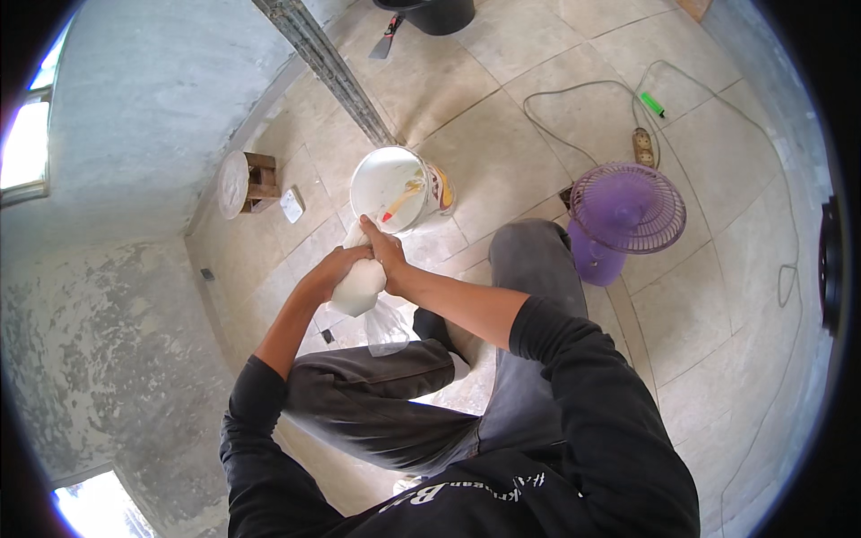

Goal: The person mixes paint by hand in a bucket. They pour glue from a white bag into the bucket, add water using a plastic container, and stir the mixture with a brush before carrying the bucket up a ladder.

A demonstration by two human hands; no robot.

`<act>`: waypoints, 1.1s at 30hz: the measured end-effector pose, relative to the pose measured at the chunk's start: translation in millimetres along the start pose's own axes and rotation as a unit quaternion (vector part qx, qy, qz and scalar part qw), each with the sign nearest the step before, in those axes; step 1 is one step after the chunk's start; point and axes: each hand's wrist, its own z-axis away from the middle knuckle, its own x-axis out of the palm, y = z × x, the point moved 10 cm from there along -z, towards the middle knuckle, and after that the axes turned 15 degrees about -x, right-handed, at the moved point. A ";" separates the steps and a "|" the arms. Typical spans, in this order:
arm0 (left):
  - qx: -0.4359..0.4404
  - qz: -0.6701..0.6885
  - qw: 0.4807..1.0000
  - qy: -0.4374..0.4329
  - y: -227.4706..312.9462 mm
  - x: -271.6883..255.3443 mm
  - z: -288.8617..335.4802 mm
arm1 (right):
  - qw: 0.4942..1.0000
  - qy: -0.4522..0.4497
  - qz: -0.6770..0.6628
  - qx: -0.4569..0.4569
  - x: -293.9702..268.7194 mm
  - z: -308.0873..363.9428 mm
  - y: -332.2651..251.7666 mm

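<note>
Both my hands grip a clear plastic bag filled with a white paste-like mass (360, 285). My left hand (339, 267) wraps the bag's left side, and my right hand (386, 251) closes round it from the right, thumb pointing up. Below my hands, the loose end of the clear bag (387, 330) hangs over my legs. Just beyond them stands a white bucket (369, 177) with a coloured label on its side. A tool with a yellow and red handle (408, 202) leans inside that bucket; its other end is hard to make out.
To the right stands a purple fan (628, 211), near a power strip (643, 146) with a trailing cable. A putty knife (386, 40) lies by a black tub (439, 13). A grey-stained post (327, 72) rises behind the bucket. A small wooden stool (260, 179) sits by the left wall.
</note>
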 end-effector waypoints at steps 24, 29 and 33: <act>0.028 -0.065 0.991 0.114 3.3 -24.5 7.1 | 0.996 0.039 -0.068 -0.040 4.3 -4.6 12.0; 0.021 -0.085 0.994 0.066 17.4 -16.7 27.1 | 0.995 0.050 -0.085 -0.031 7.1 -5.2 9.5; 0.003 -0.098 0.993 0.067 16.2 -20.3 30.1 | 0.993 0.059 -0.104 -0.005 12.9 3.9 13.1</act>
